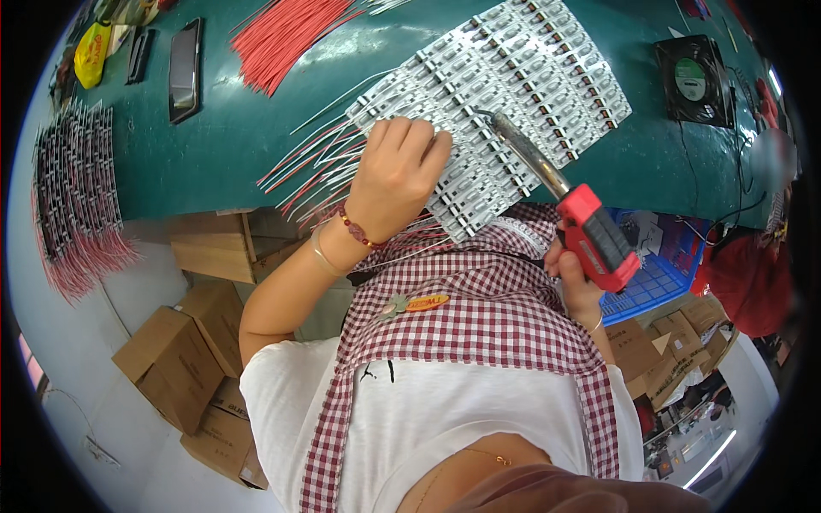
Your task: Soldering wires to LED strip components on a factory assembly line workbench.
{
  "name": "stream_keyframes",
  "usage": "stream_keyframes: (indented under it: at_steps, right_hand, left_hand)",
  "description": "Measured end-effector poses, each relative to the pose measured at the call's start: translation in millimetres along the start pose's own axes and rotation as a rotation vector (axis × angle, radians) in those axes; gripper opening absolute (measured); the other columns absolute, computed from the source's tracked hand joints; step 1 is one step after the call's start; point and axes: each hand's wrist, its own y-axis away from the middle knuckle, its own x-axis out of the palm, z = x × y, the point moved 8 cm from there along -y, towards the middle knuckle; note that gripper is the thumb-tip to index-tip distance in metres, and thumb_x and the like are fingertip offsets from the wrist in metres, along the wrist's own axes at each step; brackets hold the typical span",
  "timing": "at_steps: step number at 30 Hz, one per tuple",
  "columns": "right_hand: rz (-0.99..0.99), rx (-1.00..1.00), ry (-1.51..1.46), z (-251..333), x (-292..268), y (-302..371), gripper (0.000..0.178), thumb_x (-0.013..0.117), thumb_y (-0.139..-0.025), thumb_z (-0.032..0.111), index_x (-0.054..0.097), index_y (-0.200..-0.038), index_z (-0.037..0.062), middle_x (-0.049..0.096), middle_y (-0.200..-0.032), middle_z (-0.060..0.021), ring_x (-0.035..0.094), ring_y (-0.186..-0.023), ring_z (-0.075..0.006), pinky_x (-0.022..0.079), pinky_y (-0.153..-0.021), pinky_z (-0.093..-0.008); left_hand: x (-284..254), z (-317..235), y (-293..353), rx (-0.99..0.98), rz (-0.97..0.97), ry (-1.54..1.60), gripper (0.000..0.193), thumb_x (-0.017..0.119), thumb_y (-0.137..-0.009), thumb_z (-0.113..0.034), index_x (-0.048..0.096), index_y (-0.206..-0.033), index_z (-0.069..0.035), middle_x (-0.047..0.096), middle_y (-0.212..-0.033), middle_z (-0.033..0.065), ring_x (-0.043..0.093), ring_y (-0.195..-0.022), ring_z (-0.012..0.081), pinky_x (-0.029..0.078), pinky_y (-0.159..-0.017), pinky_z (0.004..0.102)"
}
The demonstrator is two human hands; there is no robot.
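A large panel of white circuit boards (547,77) lies slanted on the green table, its near corner reaching over the front edge. Red and white wires (316,162) fan out from its left side. My left hand (402,167) rests on the panel's left part, fingers curled down and closed; whatever they pinch is hidden beneath them. In my right hand (577,278) is a soldering iron (594,235) with a red and black handle. Its metal shaft points up and left, and the bent tip is over the panel, right of my left hand; contact cannot be made out.
Bundled red wires (286,38) lie at the back of the green table (231,162). A phone (185,68) and yellow packet (91,56) are at left, near hanging wired boards (77,188). A black fan (694,81) stands right, above a blue basket (654,274). Cardboard boxes (171,368) stand below.
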Motion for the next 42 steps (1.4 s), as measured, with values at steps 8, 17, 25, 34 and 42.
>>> stream_keyframes:
  at_steps: [8, 17, 25, 34, 42]
  right_hand:
    - [0.099, -0.127, 0.347, -31.4, 3.8, 11.6, 0.035, 0.063, -0.096, 0.024, 0.056, -0.119, -0.0008, 0.060, -0.077, -0.0064, 0.052, -0.063, -0.0115, 0.043, -0.057, -0.0257]
    - [0.053, -0.068, 0.368, -25.3, 2.1, 10.3, 0.019, 0.073, -0.079, 0.006, 0.071, -0.098, 0.0031, 0.069, -0.083, -0.0132, 0.068, -0.070, -0.0284, 0.052, -0.061, -0.0343]
    - [0.034, -0.098, 0.328, -16.1, 3.2, 9.2, 0.013, 0.071, -0.083, 0.006, 0.070, -0.096, 0.0016, 0.070, -0.082, -0.0085, 0.067, -0.068, -0.0203, 0.051, -0.061, -0.0322]
    - [0.000, 0.104, -0.127, -8.4, -0.3, 14.9, 0.017, 0.065, -0.093, 0.015, 0.065, -0.098, -0.0010, 0.063, -0.080, -0.0049, 0.058, -0.070, -0.0139, 0.047, -0.063, -0.0293]
    - [0.053, 0.077, -0.016, -30.6, -10.4, 29.8, 0.053, 0.068, -0.093, 0.034, 0.053, -0.128, -0.0014, 0.060, -0.076, -0.0090, 0.052, -0.062, -0.0125, 0.040, -0.057, -0.0250]
  left_hand:
    - [-0.1, -2.0, -5.4, 0.015, -0.015, 0.025, 0.026, 0.061, -0.074, -0.004, 0.065, -0.099, 0.000, 0.049, -0.083, 0.0081, 0.052, -0.076, 0.0238, 0.042, -0.069, 0.0355]
    - [-0.1, -1.8, -5.3, 0.010, -0.001, 0.023, 0.025, 0.060, -0.074, -0.004, 0.063, -0.098, 0.000, 0.047, -0.083, 0.0085, 0.051, -0.076, 0.0240, 0.042, -0.069, 0.0356]
    - [-0.5, -3.1, -5.9, 0.011, 0.002, 0.014, 0.025, 0.061, -0.074, -0.004, 0.064, -0.099, 0.000, 0.048, -0.083, 0.0085, 0.051, -0.076, 0.0240, 0.042, -0.069, 0.0353]
    - [-5.0, -6.2, -0.8, -0.003, -0.041, -0.064, 0.026, 0.062, -0.073, -0.004, 0.067, -0.099, -0.001, 0.053, -0.083, 0.0058, 0.054, -0.077, 0.0217, 0.041, -0.067, 0.0333]
    - [1.4, -19.6, 7.5, 0.007, -0.058, 0.094, 0.026, 0.062, -0.074, -0.006, 0.065, -0.098, 0.003, 0.049, -0.082, 0.0077, 0.051, -0.076, 0.0226, 0.041, -0.066, 0.0345]
